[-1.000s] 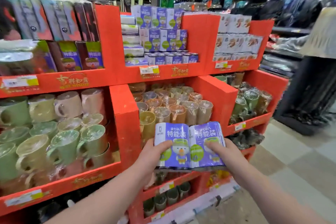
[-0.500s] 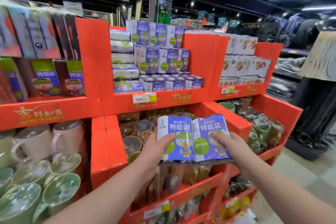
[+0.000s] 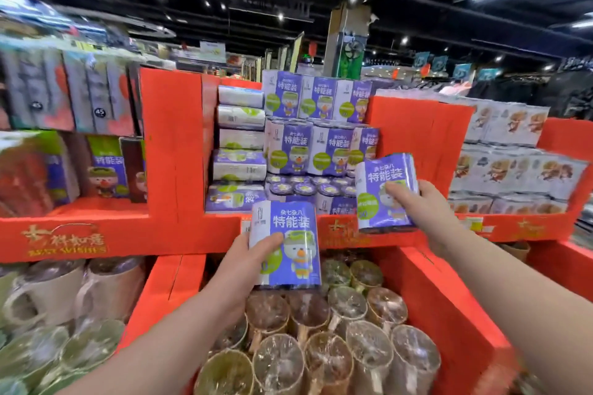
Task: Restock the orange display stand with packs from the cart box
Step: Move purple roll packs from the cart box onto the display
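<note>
Above the wrapped cups (image 3: 321, 346) my left hand (image 3: 247, 263) grips one purple pack (image 3: 290, 234), thumb curled across its front. My right hand (image 3: 423, 212) clasps a second pack (image 3: 382, 179) higher, fingers wrapped round it, before the stacked packs (image 3: 295, 151) on the orange display stand (image 3: 173, 154).

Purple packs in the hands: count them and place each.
2. The lower pack sits in the left hand above the wrapped cups; the higher pack in the right hand, by the shelf stack.

Bare forearms (image 3: 179, 333), bare hands (image 3: 248, 258)
</note>
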The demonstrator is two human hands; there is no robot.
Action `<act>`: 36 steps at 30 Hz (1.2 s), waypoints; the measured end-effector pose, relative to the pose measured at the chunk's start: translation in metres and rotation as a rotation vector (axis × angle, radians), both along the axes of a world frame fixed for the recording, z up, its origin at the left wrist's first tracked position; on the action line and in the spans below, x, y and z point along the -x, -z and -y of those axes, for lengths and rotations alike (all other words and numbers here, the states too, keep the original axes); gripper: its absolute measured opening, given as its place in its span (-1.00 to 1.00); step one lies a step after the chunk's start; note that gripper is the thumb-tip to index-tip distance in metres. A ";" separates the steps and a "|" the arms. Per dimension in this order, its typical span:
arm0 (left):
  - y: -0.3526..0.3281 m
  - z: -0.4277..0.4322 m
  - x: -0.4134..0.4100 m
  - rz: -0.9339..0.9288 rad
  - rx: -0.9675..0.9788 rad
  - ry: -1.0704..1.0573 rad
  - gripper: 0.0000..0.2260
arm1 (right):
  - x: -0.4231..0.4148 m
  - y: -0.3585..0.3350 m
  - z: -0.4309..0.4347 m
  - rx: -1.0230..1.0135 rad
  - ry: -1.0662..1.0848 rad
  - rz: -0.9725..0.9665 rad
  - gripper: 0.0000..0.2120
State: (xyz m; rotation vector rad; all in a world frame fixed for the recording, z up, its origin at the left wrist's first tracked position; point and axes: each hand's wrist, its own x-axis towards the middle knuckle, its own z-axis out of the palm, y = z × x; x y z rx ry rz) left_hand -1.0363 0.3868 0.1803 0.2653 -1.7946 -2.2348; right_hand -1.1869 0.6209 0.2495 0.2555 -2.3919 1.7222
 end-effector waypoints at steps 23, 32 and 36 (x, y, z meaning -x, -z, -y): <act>-0.040 -0.043 0.092 -0.100 0.053 -0.307 -0.73 | 0.149 -0.100 0.026 -0.865 -0.156 -0.247 0.09; -0.054 -0.030 0.097 -0.111 0.073 -0.305 -0.73 | 0.144 -0.129 0.040 -1.586 -0.024 -0.360 -0.38; -0.054 -0.018 0.095 -0.105 0.080 -0.307 -0.72 | 0.158 -0.123 0.042 -1.540 0.063 -0.437 -0.45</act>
